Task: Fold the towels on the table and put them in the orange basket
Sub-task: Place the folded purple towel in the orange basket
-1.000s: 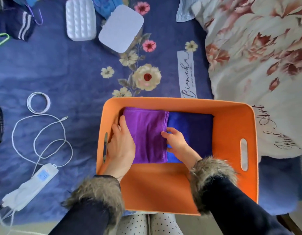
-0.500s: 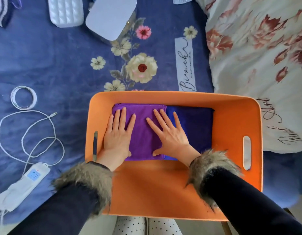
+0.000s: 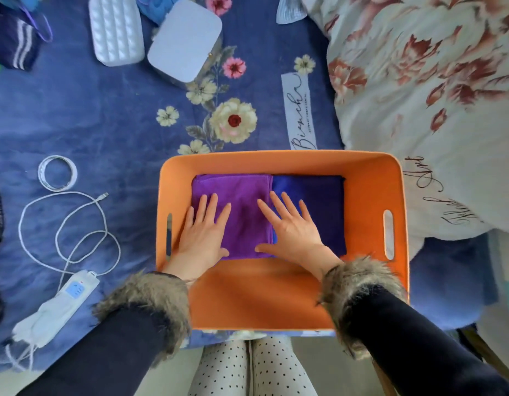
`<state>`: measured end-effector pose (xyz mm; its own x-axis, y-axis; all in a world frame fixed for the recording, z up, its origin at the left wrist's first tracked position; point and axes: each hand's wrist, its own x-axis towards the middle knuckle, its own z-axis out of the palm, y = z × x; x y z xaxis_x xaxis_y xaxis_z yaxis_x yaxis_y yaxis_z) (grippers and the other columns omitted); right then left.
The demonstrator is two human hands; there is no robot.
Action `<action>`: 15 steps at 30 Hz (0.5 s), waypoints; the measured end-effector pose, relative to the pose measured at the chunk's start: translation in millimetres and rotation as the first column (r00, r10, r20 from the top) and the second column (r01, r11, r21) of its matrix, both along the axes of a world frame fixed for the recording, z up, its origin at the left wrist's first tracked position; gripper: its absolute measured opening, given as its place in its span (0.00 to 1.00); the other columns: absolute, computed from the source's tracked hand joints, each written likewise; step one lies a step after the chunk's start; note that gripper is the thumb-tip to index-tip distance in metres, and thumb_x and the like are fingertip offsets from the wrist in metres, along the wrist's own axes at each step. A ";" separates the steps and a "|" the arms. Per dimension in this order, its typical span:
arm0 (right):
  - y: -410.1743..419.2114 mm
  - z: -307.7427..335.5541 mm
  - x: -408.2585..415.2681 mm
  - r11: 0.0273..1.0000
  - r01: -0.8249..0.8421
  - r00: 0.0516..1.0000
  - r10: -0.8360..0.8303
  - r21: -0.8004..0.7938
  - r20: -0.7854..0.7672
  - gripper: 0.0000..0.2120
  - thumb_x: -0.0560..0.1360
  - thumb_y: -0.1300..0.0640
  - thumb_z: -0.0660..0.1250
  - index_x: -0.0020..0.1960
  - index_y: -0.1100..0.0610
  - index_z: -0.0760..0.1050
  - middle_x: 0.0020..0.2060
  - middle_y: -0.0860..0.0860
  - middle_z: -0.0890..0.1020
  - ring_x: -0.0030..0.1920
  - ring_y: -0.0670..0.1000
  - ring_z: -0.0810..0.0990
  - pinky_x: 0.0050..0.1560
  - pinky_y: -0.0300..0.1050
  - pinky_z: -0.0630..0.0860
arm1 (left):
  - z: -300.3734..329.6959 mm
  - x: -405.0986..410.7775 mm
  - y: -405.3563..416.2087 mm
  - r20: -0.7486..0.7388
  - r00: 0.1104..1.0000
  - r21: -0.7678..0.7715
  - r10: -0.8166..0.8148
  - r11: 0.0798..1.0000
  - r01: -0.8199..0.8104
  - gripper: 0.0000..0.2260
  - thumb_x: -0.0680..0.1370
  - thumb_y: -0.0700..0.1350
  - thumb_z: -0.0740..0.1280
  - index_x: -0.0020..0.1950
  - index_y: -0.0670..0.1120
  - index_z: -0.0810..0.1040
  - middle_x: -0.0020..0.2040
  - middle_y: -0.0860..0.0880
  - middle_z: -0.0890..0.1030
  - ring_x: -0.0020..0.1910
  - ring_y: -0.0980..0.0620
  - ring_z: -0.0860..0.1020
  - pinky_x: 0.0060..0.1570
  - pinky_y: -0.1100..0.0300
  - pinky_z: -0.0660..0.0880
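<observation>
The orange basket (image 3: 279,298) stands at the near edge of the blue floral cloth. Inside, against its far wall, a folded purple towel (image 3: 242,192) lies beside a folded dark blue towel (image 3: 324,207), edges touching. My left hand (image 3: 202,235) lies flat with fingers spread on the purple towel's left part. My right hand (image 3: 290,230) lies flat across the seam between both towels, fingers straight. Neither hand grips anything.
A white cable (image 3: 76,224) and power strip (image 3: 59,304) lie left of the basket, with a coiled white band (image 3: 57,172). Two white boxes (image 3: 150,35) sit at the far side. A floral quilt (image 3: 419,95) fills the right.
A second ago my right hand pinched the purple towel's edge and my left tucked its side. Both hands have since flattened on the towels and slid slightly toward me.
</observation>
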<state>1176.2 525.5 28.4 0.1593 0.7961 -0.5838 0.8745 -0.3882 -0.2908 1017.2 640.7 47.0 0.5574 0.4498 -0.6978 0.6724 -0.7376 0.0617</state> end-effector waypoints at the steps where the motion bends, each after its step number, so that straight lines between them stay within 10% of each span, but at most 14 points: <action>1: -7.0 14.5 -0.5 0.999 0.043 0.999 -0.043 -0.009 -0.007 0.45 0.70 0.33 0.62 0.76 0.45 0.40 0.77 0.50 0.43 0.76 0.53 0.41 0.74 0.58 0.43 | 12.4 -2.5 -6.3 0.033 0.999 -0.024 0.013 1.000 -0.012 0.42 0.74 0.56 0.68 0.77 0.49 0.43 0.77 0.43 0.39 0.75 0.43 0.38 0.73 0.47 0.43; 15: -118.7 194.3 -4.1 0.849 0.425 0.856 -0.490 0.313 0.168 0.29 0.77 0.41 0.56 0.75 0.48 0.54 0.72 0.47 0.64 0.71 0.51 0.63 0.67 0.47 0.60 | 173.4 20.8 -70.0 0.514 0.853 0.109 -0.090 0.993 0.039 0.24 0.81 0.53 0.54 0.75 0.47 0.57 0.76 0.47 0.58 0.75 0.49 0.54 0.72 0.55 0.53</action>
<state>1172.1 406.8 222.7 0.6471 0.7130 -0.2700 0.6692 -0.7008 -0.2468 1038.0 570.7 220.4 0.8564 0.4471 -0.2581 0.5123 -0.7976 0.3183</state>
